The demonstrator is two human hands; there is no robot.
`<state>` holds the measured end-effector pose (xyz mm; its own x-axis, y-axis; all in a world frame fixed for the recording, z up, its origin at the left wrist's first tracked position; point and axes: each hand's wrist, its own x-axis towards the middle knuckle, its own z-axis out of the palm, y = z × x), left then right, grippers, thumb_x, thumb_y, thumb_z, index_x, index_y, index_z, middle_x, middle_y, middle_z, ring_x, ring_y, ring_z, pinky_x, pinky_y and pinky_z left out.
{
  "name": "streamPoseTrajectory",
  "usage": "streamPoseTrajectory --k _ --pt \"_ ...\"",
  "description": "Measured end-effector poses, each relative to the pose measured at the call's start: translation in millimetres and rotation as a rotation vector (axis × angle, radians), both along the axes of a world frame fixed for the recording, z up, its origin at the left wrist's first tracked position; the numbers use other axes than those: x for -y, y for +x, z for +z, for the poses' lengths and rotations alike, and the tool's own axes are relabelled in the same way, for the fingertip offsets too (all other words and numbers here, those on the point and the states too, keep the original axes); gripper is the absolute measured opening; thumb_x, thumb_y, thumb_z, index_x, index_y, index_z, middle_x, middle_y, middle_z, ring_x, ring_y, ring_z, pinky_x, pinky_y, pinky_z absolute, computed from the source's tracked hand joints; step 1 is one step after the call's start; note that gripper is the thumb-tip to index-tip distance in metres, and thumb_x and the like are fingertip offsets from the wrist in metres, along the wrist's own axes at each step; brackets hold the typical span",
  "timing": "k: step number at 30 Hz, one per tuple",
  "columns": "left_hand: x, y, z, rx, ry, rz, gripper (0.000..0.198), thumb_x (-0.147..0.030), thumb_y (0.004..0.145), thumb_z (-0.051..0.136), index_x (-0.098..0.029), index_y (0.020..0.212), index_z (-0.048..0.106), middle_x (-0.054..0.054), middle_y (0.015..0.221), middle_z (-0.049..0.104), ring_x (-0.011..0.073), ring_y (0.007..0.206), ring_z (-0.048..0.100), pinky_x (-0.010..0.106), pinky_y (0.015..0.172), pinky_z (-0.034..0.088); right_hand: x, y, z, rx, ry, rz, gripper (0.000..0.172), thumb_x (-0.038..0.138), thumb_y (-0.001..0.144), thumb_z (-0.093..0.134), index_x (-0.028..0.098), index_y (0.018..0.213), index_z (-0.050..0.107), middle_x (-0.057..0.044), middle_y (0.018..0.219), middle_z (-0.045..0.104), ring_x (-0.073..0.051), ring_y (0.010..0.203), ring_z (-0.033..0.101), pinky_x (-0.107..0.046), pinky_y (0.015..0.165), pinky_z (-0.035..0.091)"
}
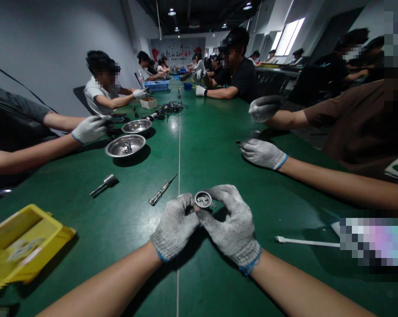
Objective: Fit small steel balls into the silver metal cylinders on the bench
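Note:
Both my hands wear grey knit gloves and meet over the green table [199,158]. Between them sits a small round metal part [203,199], like a short open cup. My left hand [175,225] pinches its left side with closed fingers. My right hand [232,224] curls round its right side and grips it too. A small ring-like bit [213,204] shows just beside the part. A metal screwdriver-like tool [162,191] lies on the table just left of my hands.
A yellow bin [22,242] stands at the near left. A short metal tool [105,184] and two steel bowls [125,145] lie further left. Co-workers' gloved hands [262,153] work on both sides. A white cable [304,241] lies at right.

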<state>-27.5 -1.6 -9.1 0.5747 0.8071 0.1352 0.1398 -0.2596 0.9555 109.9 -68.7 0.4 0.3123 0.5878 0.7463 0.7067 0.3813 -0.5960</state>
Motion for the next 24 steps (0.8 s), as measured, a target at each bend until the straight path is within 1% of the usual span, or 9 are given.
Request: streamPoseTrajectory --k 5,9,12,16,21,24 --pt "1.5 -0.6 5.4 0.037 0.074 -0.1 0.024 -0.035 0.094 0.059 -0.016 0.085 0.071 0.007 0.087 0.072 0.0223 0.083 0.067 0.032 0.077 0.053 -1.1 1.5 -1.6 -0.01 -0.004 -0.02 0.016 0.035 0.088 0.073 0.023 0.098 0.071 -0.007 0.092 0.071 -0.025 0.087 0.068 -0.041 0.075 0.058" --pt "2.6 0.4 8.5 0.061 0.15 -0.147 0.026 -0.033 0.098 0.052 -0.018 0.093 0.073 0.008 0.092 0.073 0.0233 0.089 0.068 0.033 0.085 0.053 -1.6 2.7 -2.4 -0.016 0.007 -0.024 0.015 0.034 0.088 0.073 0.023 0.097 0.07 -0.006 0.091 0.07 -0.025 0.087 0.068 -0.041 0.076 0.058" --pt "1.7 0.6 5.9 0.033 0.105 -0.122 0.024 -0.034 0.097 0.055 -0.018 0.088 0.071 0.007 0.088 0.072 0.0224 0.084 0.067 0.032 0.079 0.053 -1.7 2.4 -2.4 -0.015 0.008 -0.028 0.015 0.034 0.088 0.073 0.022 0.097 0.07 -0.006 0.09 0.07 -0.025 0.087 0.068 -0.041 0.076 0.058" --pt "-0.3 1.6 0.2 0.024 0.019 -0.036 0.018 -0.032 0.088 0.065 -0.018 0.078 0.063 0.004 0.078 0.067 0.0191 0.074 0.062 0.029 0.069 0.051 -1.1 0.9 -1.0 -0.003 0.008 -0.018 0.016 0.036 0.089 0.073 0.022 0.097 0.071 -0.007 0.09 0.07 -0.025 0.086 0.068 -0.04 0.075 0.058" --pt "-0.9 3.3 -0.3 0.028 0.013 -0.001 0.018 -0.031 0.081 0.07 -0.018 0.075 0.059 0.003 0.075 0.066 0.0175 0.071 0.06 0.028 0.065 0.049 0.3 0.0 1.6 0.014 0.021 0.01 0.016 0.035 0.089 0.074 0.021 0.096 0.072 -0.007 0.089 0.071 -0.024 0.085 0.068 -0.038 0.073 0.058" --pt "-0.7 3.8 0.7 0.021 0.012 0.008 0.018 -0.031 0.08 0.07 -0.018 0.075 0.059 0.003 0.075 0.067 0.0173 0.07 0.061 0.028 0.065 0.05 0.5 0.1 1.4 0.012 0.022 0.013 0.016 0.034 0.089 0.075 0.021 0.097 0.073 -0.007 0.089 0.071 -0.024 0.085 0.068 -0.038 0.072 0.058"
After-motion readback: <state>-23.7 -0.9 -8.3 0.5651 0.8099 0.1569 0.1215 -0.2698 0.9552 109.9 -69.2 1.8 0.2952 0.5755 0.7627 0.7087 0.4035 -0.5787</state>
